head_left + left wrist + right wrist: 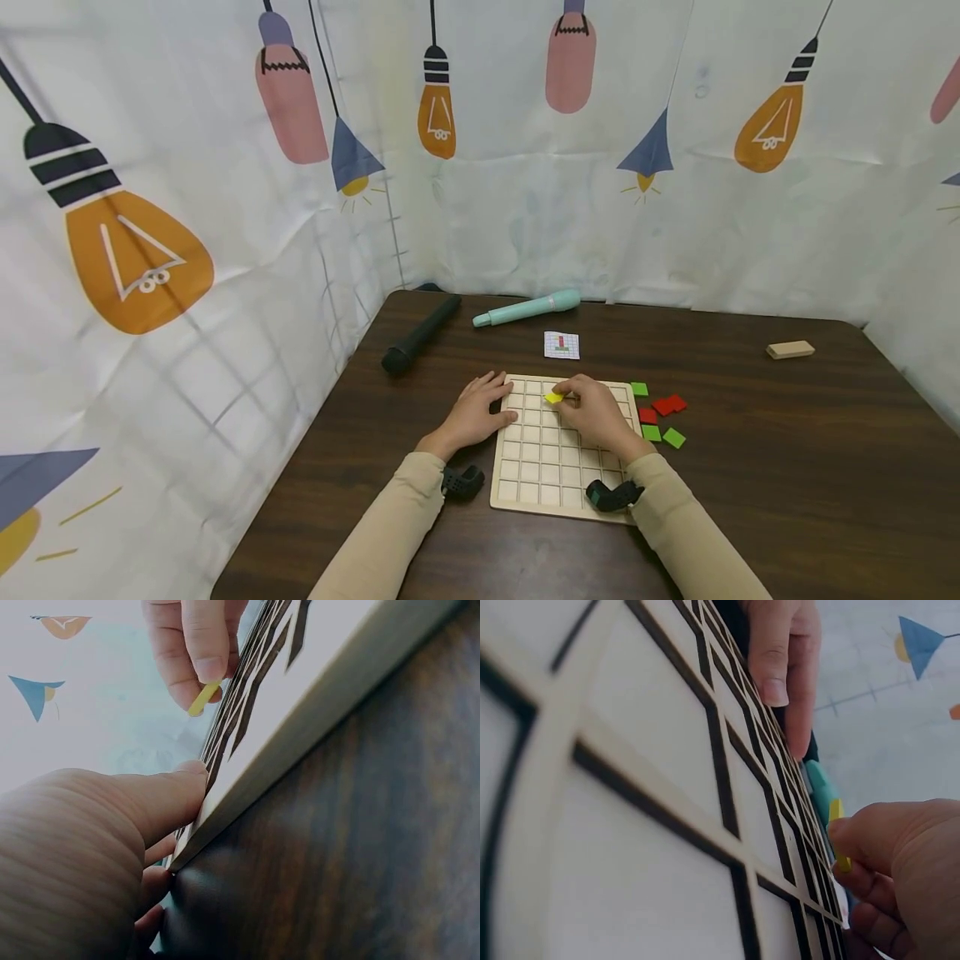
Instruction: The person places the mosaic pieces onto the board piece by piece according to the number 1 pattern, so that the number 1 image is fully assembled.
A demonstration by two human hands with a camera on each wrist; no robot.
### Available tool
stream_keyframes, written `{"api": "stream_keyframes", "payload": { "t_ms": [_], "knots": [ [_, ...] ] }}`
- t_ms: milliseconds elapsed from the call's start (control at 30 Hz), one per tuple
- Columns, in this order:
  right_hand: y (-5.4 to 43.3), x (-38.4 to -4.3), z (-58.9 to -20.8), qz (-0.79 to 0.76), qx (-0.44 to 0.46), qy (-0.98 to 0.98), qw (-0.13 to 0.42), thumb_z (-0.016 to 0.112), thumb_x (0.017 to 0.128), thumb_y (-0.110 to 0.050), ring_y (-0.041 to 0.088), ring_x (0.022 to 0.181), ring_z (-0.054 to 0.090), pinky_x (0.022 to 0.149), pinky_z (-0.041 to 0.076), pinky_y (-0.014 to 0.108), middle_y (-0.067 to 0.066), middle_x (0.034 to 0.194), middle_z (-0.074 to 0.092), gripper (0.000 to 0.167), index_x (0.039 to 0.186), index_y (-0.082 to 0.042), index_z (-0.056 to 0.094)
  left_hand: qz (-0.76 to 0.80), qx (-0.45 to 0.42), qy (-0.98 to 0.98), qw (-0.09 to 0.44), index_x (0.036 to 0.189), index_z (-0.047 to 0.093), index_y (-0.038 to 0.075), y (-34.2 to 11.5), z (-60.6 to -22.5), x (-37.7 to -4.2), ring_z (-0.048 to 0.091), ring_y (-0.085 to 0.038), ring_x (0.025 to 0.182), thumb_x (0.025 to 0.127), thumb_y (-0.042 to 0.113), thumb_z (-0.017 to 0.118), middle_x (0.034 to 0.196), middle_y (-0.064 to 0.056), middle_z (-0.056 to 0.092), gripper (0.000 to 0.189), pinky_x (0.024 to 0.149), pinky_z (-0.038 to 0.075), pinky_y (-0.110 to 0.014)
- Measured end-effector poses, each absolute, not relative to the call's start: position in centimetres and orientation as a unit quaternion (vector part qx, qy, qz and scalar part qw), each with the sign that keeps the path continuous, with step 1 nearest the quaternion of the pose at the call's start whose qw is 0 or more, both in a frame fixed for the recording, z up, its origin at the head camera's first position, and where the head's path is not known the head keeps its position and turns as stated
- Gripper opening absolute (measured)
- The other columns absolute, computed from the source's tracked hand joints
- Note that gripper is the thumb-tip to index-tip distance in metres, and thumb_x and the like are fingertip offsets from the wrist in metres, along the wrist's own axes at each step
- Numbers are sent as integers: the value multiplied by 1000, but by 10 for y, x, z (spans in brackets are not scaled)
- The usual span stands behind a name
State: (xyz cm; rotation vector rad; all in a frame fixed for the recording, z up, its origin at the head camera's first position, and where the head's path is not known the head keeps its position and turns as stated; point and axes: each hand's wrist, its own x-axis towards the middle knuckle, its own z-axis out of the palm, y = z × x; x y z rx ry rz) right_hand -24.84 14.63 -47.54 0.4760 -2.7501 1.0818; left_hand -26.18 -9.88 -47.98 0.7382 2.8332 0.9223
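While the left hand (474,408) rests at the far-left corner of the wooden grid board (530,473), its fingers loosely extended and the thumb apart from them, the right hand (596,414) pinches a yellow square tile (553,398) over the cells near the board's far edge; whether that tile touches the wood, I cannot tell. The laying-out looks barely begun: no tile shows seated in a cell, though the right hand hides some. Seemingly left over are red tiles (648,416) and green tiles (674,437) on the desk (787,467), along the board's right edge. A gridded pattern card (552,351) lies between the board and the desk's far edge
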Motion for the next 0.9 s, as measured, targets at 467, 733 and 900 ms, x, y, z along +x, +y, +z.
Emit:
{"api": "stream_keyframes", "payload": {
  "t_ms": [467,733,900],
  "knots": [
    [147,-251,-479,337,194,-917,85,70,90,-16,13,73,50,65,44,31,0,102,62,21,110,-13,74,296,238,924,41,148,45,11,-101,-478,-262,19,-28,148,96,36,63,158,-8,30,60,120,12,-51],
    [148,-252,-483,337,198,-916,85,70,89,-14,13,75,50,65,43,31,1,106,62,24,113,-12,73,302,239,922,37,147,46,10,-100,-480,-263,19,-28,148,96,35,63,158,-9,31,59,120,12,-51],
    [149,-252,-483,339,194,-918,76,69,89,-13,13,74,48,64,42,30,1,105,61,23,112,-13,73,297,236,924,40,147,46,12,-99,-481,-262,19,-26,148,96,35,63,158,-7,31,59,120,11,-50]
  ]
}}
